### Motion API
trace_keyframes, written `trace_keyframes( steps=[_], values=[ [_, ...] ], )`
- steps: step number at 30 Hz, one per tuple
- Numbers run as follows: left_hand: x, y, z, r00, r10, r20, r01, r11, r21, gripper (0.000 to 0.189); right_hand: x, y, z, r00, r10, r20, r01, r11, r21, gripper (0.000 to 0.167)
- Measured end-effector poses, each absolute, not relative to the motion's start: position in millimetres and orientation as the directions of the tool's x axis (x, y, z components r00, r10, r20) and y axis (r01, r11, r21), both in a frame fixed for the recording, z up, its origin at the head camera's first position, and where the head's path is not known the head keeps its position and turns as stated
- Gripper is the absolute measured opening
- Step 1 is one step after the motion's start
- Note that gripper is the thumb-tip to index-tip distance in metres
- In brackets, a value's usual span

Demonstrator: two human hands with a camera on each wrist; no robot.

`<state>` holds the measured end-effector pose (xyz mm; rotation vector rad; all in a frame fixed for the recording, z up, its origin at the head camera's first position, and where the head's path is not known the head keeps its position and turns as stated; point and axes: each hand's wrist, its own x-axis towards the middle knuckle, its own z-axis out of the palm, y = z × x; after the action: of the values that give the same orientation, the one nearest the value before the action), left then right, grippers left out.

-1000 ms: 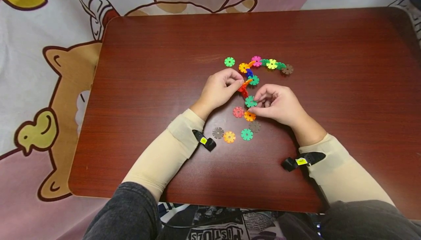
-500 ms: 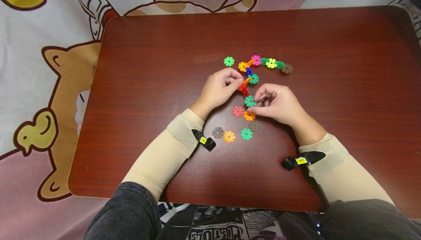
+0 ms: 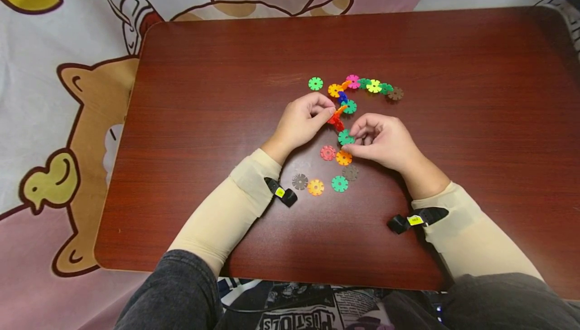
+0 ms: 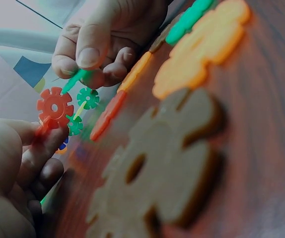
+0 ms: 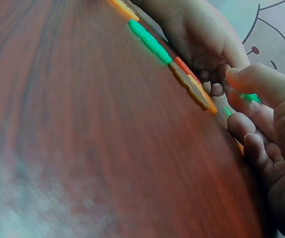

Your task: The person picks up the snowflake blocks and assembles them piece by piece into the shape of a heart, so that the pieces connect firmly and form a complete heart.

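Observation:
In the head view my left hand pinches a red notched flower-shaped disc between thumb and fingers. That disc belongs to a chain of slotted plastic discs, with an orange one, a teal disc and a blue piece beyond it. My right hand pinches a green notched disc by its right side. In the left wrist view the green disc stands edge-on at the rim of the upright red disc; whether their slots are joined I cannot tell.
Loose discs lie on the brown table: pink-red, orange, grey-brown, green, yellow-orange and grey. Another green disc lies beyond the left hand. The chain's far end is a brown disc.

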<state>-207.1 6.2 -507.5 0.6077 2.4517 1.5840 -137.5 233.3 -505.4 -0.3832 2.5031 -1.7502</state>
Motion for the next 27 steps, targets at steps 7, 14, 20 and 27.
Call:
trace_keyframes(
  steps=[7, 14, 20, 27],
  values=[
    [-206.7, 5.7, -507.7, -0.902, 0.426, 0.069, 0.227, 0.330, 0.916, 0.010, -138.1, 233.9, -504.3, -0.972, -0.227, 0.070, -0.141, 0.315, -0.939, 0.030],
    [-206.0, 5.0, -506.5, -0.898, 0.435, 0.060, 0.222, 0.332, 0.917, 0.010, -138.3, 233.2, -504.5, -0.968, -0.235, 0.093, -0.163, 0.301, -0.940, 0.029],
    [-206.0, 4.6, -506.6, -0.892, 0.448, 0.056, 0.236, 0.358, 0.903, 0.014, -138.2, 233.2, -506.6, -0.963, -0.229, 0.142, -0.213, 0.326, -0.921, 0.029],
    [-208.0, 4.7, -505.3, -0.898, 0.440, 0.014, 0.214, 0.410, 0.887, 0.018, -139.5, 233.1, -509.9, -0.951, -0.225, 0.213, -0.284, 0.358, -0.890, 0.028]
  ],
)
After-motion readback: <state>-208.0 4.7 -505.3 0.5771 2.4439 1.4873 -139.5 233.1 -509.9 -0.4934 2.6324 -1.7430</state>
